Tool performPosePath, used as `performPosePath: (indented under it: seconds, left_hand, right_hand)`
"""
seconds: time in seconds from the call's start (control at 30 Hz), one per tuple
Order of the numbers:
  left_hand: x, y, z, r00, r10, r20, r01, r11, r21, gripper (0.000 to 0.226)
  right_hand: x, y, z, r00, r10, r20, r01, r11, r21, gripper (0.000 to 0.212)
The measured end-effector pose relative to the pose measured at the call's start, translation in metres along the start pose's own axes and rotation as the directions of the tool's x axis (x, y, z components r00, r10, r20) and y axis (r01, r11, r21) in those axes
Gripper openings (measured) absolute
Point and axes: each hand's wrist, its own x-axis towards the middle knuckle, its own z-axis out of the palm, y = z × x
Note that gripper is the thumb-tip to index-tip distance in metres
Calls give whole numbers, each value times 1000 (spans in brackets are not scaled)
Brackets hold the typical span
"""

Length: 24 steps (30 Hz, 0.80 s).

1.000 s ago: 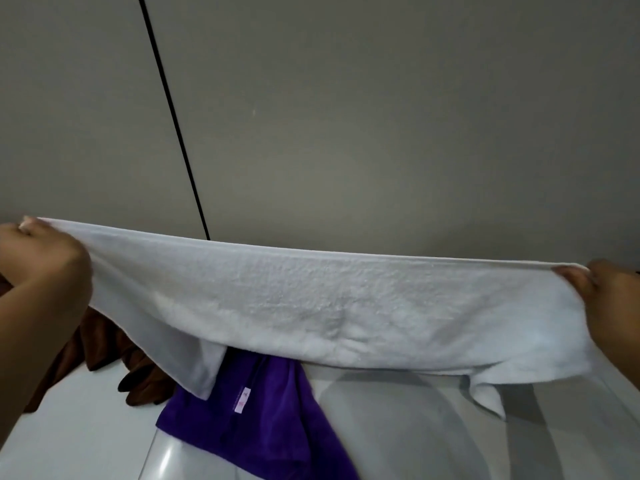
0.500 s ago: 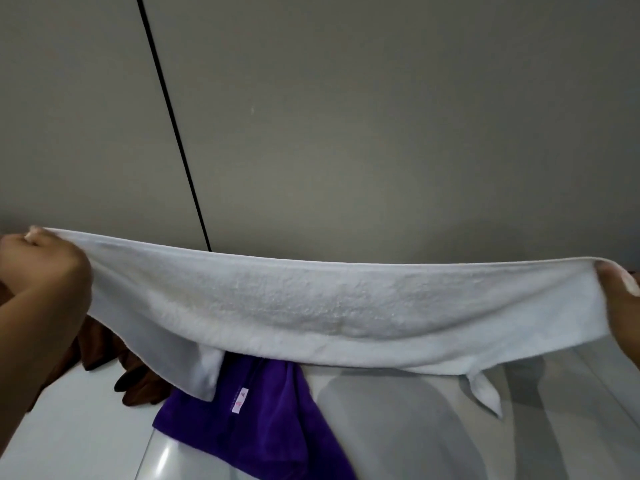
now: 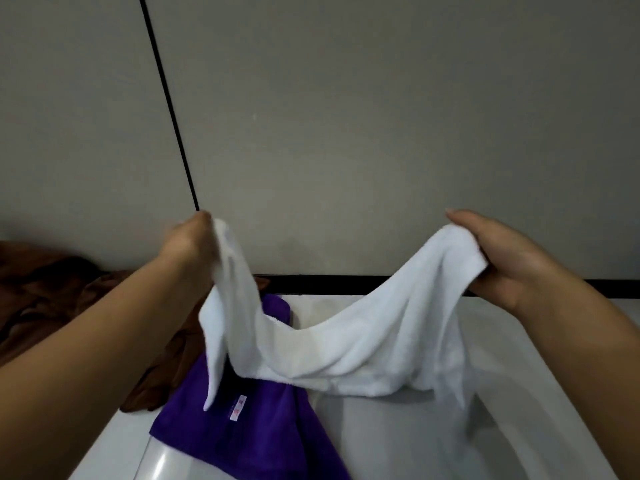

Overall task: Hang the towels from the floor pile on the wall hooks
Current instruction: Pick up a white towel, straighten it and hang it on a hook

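Observation:
A white towel [image 3: 346, 344] hangs slack between my two hands, above the floor. My left hand [image 3: 188, 245] grips its left end, fingers curled round the bunched cloth. At the right end, my right hand [image 3: 509, 261] pinches the towel between thumb and fingers. Below it a purple towel [image 3: 256, 431] with a small white label lies on the floor. A brown towel [image 3: 45, 292] is heaped to the left against the wall, partly behind my left arm. No wall hooks are in view.
A grey wall [image 3: 363, 116] with a black vertical seam [image 3: 169, 109] fills the upper half, with a black skirting strip [image 3: 346, 285] at its foot. The floor [image 3: 519, 427] is glossy white.
My hands have moved toward each other, so the towel that was stretched taut now sags in the middle. The view has tilted down, showing more floor.

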Motion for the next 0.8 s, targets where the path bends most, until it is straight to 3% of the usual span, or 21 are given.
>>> performPosePath:
  seconds: [0.03, 0.1, 0.33, 0.43, 0.57, 0.67, 0.8]
  left_hand:
    - [-44, 25, 12, 987, 87, 133, -86, 996, -12, 21]
    - [-67, 34, 24, 945, 143, 295, -135, 990, -47, 26]
    - [-120, 45, 51, 817, 102, 568, -117, 993, -10, 18]
    - [-131, 40, 51, 753, 109, 649, -188, 981, 53, 7]
    - [-139, 40, 47, 689, 160, 707, -324, 940, 103, 13]
    - [-139, 37, 45, 637, 265, 724, -481, 870, 105, 18]
    - [-143, 32, 45, 509, 377, 774, -686, 720, 101, 16]
  right_hand:
    - [-1, -2, 8, 1000, -15, 28, 15, 1000, 10, 25]
    - [-7, -6, 22, 994, -57, 94, 53, 997, 47, 24]
    - [-21, 2, 55, 937, -118, 329, 108, 993, 47, 19]
    - [-22, 6, 58, 923, -110, 370, 113, 994, 12, 22]
    - [-23, 6, 56, 933, -104, 344, 110, 994, 3, 25]
    - [-25, 5, 53, 940, -100, 328, 96, 995, 28, 27]
    - [-26, 4, 52, 946, -101, 308, 89, 995, 51, 23]
